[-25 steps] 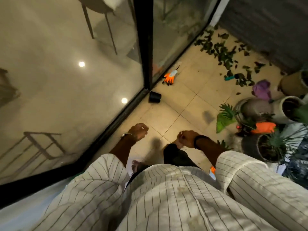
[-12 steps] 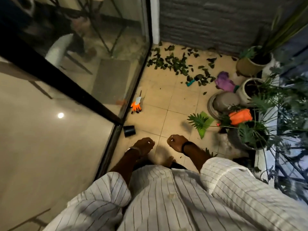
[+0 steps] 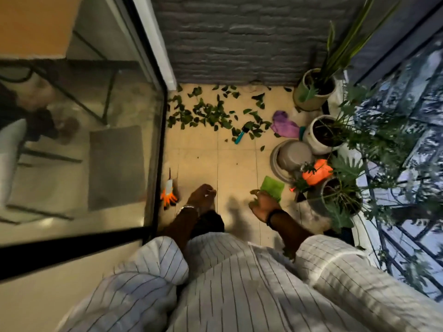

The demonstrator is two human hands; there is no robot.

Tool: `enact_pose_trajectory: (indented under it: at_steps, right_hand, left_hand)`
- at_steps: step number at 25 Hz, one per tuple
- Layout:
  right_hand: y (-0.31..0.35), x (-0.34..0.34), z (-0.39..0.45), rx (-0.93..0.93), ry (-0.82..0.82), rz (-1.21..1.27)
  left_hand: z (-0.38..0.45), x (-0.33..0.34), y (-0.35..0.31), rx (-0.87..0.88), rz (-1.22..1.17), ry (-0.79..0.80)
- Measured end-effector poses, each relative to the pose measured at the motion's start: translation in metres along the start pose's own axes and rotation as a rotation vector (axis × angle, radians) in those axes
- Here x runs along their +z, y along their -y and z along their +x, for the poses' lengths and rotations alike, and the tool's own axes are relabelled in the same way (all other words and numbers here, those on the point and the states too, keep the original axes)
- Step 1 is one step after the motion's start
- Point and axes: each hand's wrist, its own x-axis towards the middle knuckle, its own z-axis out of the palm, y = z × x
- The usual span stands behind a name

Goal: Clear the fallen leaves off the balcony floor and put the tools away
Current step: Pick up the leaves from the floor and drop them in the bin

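Fallen leaves [image 3: 208, 111] lie scattered well beyond both empty hands [image 3: 201, 196].

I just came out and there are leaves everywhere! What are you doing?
A person in a white striped shirt stands on the tiled balcony floor, both hands empty. The scattered green leaves lie unswept near the grey brick wall, a teal-handled hand brush among them. Orange gloves lie by the glass door.

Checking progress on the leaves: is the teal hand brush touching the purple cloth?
Apart. The head view shows bare tile between the teal hand brush and the purple cloth.
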Motion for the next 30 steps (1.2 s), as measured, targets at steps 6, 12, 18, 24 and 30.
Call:
enact_pose_trajectory:
  at_steps: [6,12,18,24,30]
  right_hand:
    - [0.071,-0.069,0.060,0.023,-0.121,0.138]
    - [0.112,-0.117,0.109,0.057,-0.043,-0.001]
    - [0.120,-0.153,0.180,0.110,-0.004,0.017]
    - [0.126,-0.193,0.275,0.120,0.061,0.013]
    - [0.127,-0.203,0.346,0.089,0.193,-0.076]
  left_hand:
    - [0.093,-0.067,-0.074,-0.035,-0.111,0.063]
    - [0.154,-0.090,-0.118,0.042,0.136,0.153]
    - [0.200,-0.111,-0.147,0.189,0.542,0.023]
    - [0.246,-0.141,-0.160,0.026,0.562,0.013]
    - [0.288,-0.146,-0.165,-0.074,0.396,-0.049]
